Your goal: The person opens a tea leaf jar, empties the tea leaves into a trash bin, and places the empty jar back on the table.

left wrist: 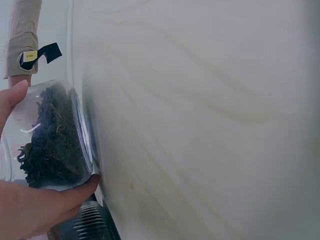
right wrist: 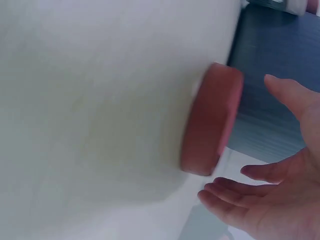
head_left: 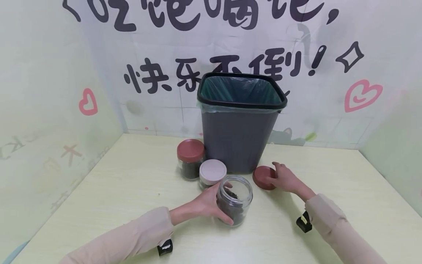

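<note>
My left hand (head_left: 205,204) grips an open glass jar (head_left: 238,212), with the thumb on its near side and fingers around the far side. Dark, curly dried leaves (left wrist: 56,140), like loose tea, show through the glass in the left wrist view. To the right, a round reddish-brown lid (head_left: 262,177) lies on the table by the bin's base. Beside that lid is my right hand (head_left: 286,179); in the right wrist view its fingers (right wrist: 235,196) are spread and a small gap separates them from the lid.
Behind the hands stands a dark grey bin (head_left: 234,141) with a greenish liner. At its left are a jar with a red lid (head_left: 191,149) and a smaller jar with a pale pink lid (head_left: 213,170). Printed wall panels (head_left: 158,110) border the pale table (head_left: 138,176).
</note>
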`<state>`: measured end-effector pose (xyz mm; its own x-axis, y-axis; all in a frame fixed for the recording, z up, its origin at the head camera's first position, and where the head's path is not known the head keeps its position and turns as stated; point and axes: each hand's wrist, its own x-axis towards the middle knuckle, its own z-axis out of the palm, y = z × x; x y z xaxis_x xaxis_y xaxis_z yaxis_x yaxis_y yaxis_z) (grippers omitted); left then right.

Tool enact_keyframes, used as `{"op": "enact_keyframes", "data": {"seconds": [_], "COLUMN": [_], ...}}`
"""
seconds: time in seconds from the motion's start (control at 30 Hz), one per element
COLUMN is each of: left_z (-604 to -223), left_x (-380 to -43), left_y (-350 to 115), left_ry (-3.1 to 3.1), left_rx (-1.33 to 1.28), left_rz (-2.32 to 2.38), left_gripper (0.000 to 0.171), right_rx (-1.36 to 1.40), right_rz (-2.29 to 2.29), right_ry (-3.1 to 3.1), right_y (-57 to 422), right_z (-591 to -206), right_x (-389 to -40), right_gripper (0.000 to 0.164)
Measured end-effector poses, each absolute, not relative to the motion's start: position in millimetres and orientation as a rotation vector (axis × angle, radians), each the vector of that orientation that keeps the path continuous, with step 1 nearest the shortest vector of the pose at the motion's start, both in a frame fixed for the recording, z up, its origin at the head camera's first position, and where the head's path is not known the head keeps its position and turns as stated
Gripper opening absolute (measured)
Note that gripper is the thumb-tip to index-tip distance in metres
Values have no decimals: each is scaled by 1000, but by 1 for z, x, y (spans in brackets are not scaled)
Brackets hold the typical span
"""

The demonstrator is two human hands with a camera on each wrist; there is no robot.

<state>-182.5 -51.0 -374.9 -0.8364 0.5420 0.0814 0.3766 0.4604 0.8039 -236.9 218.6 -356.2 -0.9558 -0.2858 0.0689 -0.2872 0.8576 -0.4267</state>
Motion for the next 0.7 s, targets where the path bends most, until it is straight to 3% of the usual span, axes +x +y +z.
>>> {"op": "enact_keyframes", "data": {"seconds": [0.37,0.7], "left_z": [-354,-302], "left_x": [-175,-187], "left_y": [-75,-110], "left_ry": [2332,2368], "left_rx": [785,888], "left_rz": [1391,1628], "left_gripper": [88,92], "right_rx": [415,430], "right_rz": [968,968], "right_ry": [-2898,-2795], "right_y": [232,234], "right_z": [-320,-261], "right_x": [-228,-228], "right_gripper": [62,55]}}
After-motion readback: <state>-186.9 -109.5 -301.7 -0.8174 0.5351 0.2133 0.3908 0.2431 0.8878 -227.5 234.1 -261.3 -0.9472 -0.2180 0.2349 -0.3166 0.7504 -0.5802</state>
